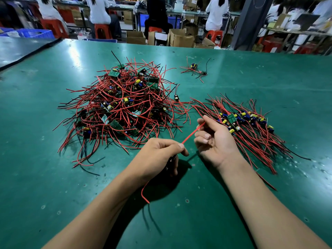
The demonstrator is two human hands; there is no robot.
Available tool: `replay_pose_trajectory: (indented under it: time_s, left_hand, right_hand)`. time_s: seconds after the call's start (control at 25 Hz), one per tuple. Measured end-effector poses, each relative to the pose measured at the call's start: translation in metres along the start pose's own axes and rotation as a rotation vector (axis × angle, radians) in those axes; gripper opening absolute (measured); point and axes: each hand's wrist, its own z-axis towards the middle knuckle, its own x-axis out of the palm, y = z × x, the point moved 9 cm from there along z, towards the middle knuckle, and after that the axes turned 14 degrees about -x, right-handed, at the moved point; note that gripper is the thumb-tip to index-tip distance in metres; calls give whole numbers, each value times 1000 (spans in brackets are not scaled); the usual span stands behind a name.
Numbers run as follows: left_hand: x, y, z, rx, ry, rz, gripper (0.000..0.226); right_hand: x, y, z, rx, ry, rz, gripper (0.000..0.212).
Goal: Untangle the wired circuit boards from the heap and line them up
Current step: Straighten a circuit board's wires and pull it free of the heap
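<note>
Now the thin red insulated wire [191, 134] stretches taut and diagonal between two pinching hands, the left hand [159, 155] nearer the green-topped table's [53, 177] front edge, the right hand [213, 139] farther, just beside the lined-up row of wired green circuit boards [242, 121] it probably joins.

Glossy green table mat [233, 69], scuffed; wire [190, 135] smooth red plastic

Two bare arms are showing, sleeveless from wrist to frame edge. Left forearm [100, 203] is looking slim & smooth, w/ faint tendon lines nr the wrist, and is ending in the left grip [159, 155]. Right forearm [260, 194] is looking much the same, ending in the right grip [215, 141]. Nails are showing short, trimmed, natural: a couple on the right fingertips [207, 135], one on the left thumb [181, 145].
</note>
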Motion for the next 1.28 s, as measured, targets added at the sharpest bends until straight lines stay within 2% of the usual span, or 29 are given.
replay_pose_trajectory:
  time_s: [0.08,0.28,0.44,0.6,0.72,0.8,0.92,1.08,1.16,1.28]
  left_hand:
    - [-2,2,0,-15,-10,-76,28]
    - [1,5,0,-113,123,-324,23]
    - [-2,0,-4,-90,191,-306,24]
    - [-21,-21,-7,177,19,-496,25]
    - [-37,-25,-8,279,-83,-673,28]
    - [-45,-23,-8,285,-145,-698,31]
    - [-49,-19,-6,262,-161,-758,35]
    - [-50,-19,-5,249,-150,-765,40]
    - [-49,-17,-3,228,-141,-745,42]
    - [-41,-11,1,144,-99,-700,42]
  right_hand:
    - [1,1,0,-25,33,-92,36]
    - [0,-2,1,-30,92,-307,53]
    - [3,-5,-1,-41,174,-392,38]
    - [22,-9,-13,-129,451,-577,10]
    - [36,-22,-34,-109,724,-771,11]
    - [43,-32,-46,-61,827,-784,8]
    - [51,-33,-50,-101,799,-712,11]
    - [52,-21,-42,-232,632,-626,22]
    - [51,-13,-37,-268,569,-573,18]
    - [52,-3,-34,-289,581,-516,12]
